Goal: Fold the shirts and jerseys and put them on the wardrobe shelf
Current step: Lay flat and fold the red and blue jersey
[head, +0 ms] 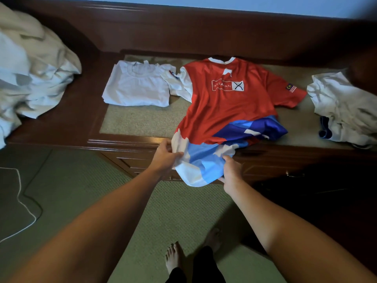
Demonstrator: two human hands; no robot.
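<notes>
A red jersey with white sleeves and a blue and white lower part lies face up on the dark wooden chest top. Its hem hangs over the front edge. My left hand pinches the hem's left corner. My right hand grips the hem's light blue part from below. To the left of the jersey lies a folded white shirt, flat on the beige inlay.
A crumpled heap of white and cream clothes lies at the far left. Another pale bundle with a dark blue piece sits at the right. Drawers face me below the top. A white cord runs over the green carpet.
</notes>
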